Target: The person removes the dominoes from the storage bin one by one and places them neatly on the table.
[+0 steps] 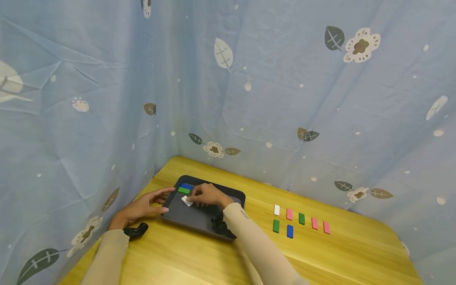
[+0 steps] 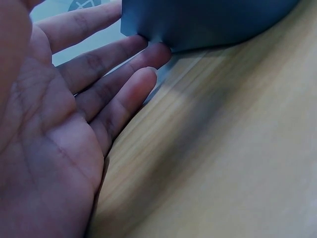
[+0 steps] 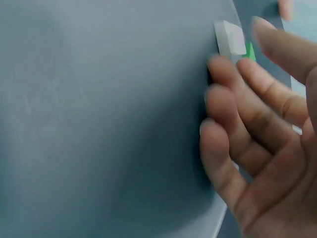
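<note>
A dark grey tray (image 1: 199, 219) lies on the table. Near its far left corner, a blue block (image 1: 186, 185) and a green block (image 1: 183, 190) sit side by side. Just in front of them is a white block (image 1: 186, 201), turned at an angle. My right hand (image 1: 206, 194) reaches over the tray with its fingertips right at this block; in the right wrist view a gap shows between the thumb (image 3: 265, 34) and the white block (image 3: 231, 39). At the tray's left side my left hand (image 1: 144, 208) spreads its fingers, the fingertips at the tray wall (image 2: 198, 25).
To the tray's right, small blocks lie in two rows on the wooden table (image 1: 342, 253): white (image 1: 276, 209), pink (image 1: 289, 214), green (image 1: 301, 218) and more pink behind, green (image 1: 276, 226) and blue (image 1: 290, 231) in front. A patterned blue curtain (image 1: 270, 99) hangs around the table.
</note>
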Demonstrator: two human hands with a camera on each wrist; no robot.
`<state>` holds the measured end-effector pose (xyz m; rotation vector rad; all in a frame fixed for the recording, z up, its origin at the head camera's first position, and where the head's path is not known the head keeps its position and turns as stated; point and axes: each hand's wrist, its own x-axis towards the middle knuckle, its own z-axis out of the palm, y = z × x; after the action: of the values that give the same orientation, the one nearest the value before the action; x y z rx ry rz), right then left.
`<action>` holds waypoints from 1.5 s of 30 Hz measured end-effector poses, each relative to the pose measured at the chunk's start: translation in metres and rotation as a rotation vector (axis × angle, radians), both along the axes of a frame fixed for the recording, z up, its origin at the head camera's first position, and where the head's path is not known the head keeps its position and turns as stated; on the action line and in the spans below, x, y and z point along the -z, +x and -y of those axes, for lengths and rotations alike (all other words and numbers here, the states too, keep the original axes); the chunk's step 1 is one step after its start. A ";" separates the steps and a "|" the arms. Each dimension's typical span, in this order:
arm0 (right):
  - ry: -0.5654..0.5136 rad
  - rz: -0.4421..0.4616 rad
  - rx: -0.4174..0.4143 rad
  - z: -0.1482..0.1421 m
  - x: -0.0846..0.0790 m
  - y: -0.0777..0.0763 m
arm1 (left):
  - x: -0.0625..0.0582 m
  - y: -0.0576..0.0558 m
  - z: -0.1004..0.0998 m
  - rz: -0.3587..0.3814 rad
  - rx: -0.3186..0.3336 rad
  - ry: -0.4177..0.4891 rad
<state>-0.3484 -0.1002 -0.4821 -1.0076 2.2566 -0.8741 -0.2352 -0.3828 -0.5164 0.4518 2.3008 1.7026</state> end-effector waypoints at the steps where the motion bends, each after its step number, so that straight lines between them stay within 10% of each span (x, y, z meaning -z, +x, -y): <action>1: -0.003 0.034 -0.010 -0.002 0.001 -0.002 | 0.000 0.000 0.000 -0.001 0.001 0.000; 7: 0.011 0.125 -0.100 -0.005 0.001 -0.006 | -0.001 0.000 0.001 -0.002 0.005 -0.003; 45: 0.057 -0.086 -0.141 0.008 0.004 -0.004 | -0.004 0.002 -0.002 0.021 -0.017 -0.012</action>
<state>-0.3520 -0.1085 -0.4859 -1.1819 2.2361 -0.7151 -0.2331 -0.3807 -0.5122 0.4118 2.3046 1.6926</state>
